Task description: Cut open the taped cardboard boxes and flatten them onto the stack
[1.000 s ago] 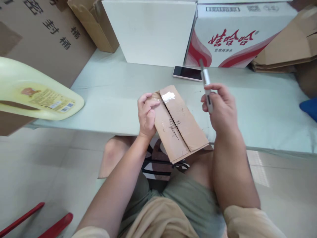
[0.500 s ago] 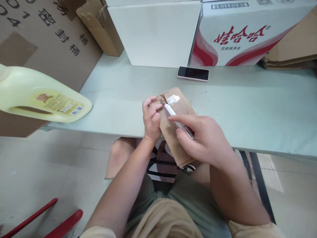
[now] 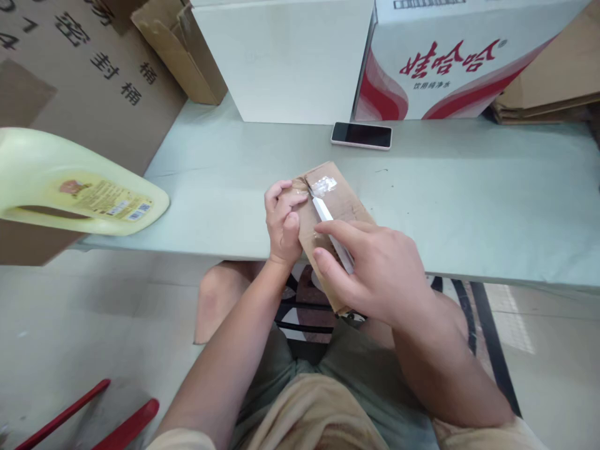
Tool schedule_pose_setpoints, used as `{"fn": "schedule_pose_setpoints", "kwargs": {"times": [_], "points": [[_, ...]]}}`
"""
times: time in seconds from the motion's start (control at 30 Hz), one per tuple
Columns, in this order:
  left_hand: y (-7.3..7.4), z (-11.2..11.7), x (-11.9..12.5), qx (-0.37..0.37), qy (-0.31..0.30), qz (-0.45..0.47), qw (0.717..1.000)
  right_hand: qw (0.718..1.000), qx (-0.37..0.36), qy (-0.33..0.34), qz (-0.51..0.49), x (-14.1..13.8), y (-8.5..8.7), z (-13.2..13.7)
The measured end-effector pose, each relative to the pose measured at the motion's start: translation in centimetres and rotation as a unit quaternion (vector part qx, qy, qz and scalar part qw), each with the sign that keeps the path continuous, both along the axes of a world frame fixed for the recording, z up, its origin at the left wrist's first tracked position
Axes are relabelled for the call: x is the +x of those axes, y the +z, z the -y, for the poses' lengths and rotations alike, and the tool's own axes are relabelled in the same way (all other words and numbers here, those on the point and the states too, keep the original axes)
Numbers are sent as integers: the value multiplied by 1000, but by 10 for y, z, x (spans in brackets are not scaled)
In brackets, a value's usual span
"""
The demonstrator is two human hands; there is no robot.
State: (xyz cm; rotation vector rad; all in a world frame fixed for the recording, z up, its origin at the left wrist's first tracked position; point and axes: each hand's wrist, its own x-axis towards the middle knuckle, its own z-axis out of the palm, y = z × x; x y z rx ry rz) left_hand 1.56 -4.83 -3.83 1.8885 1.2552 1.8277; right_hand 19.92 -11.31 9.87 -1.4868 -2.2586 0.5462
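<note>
A small brown cardboard box (image 3: pixel 349 197) is held at a slant over the table's front edge, its near end above my lap. My left hand (image 3: pixel 285 222) is closed round the box's left side, fingers curled over the upper left corner. In my right hand (image 3: pixel 375 262) is a slim white utility knife (image 3: pixel 327 215), with the index finger lying along it and the thumb on the near side. The knife's tip touches the box by a dark slit next to a shiny patch of clear tape (image 3: pixel 323 185). My right hand hides part of the box's right side.
A black-screened phone (image 3: pixel 360 135) lies behind the box. A white carton (image 3: pixel 281 62) and a red-and-white carton (image 3: pixel 431 69) line the back. At left are a yellow jug (image 3: pixel 94 187) and a large brown carton (image 3: pixel 117 119). Red bars (image 3: pixel 126 425) show at lower left.
The view has shifted slightly. My right hand and the knife have moved a little along the box, and the right hand covers more of its right side. Both grips stay the same.
</note>
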Motion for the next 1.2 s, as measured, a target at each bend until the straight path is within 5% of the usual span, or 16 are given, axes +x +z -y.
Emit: {"fn": "schedule_pose_setpoints", "kwargs": {"times": [0.2, 0.5, 0.97, 1.2], "points": [[-2, -2, -1, 13, 16, -18, 1000, 997, -48, -14, 50, -3, 11, 9], [0, -1, -1, 0, 19, -14, 1000, 997, -48, -41, 36, -10, -1, 0], [0, -1, -3, 0, 31, -31, 999, 996, -75, -47, 21, -11, 4, -3], [1, 1, -2, 5, 34, -17, 999, 987, -88, -10, -131, 12, 12, 3]]}}
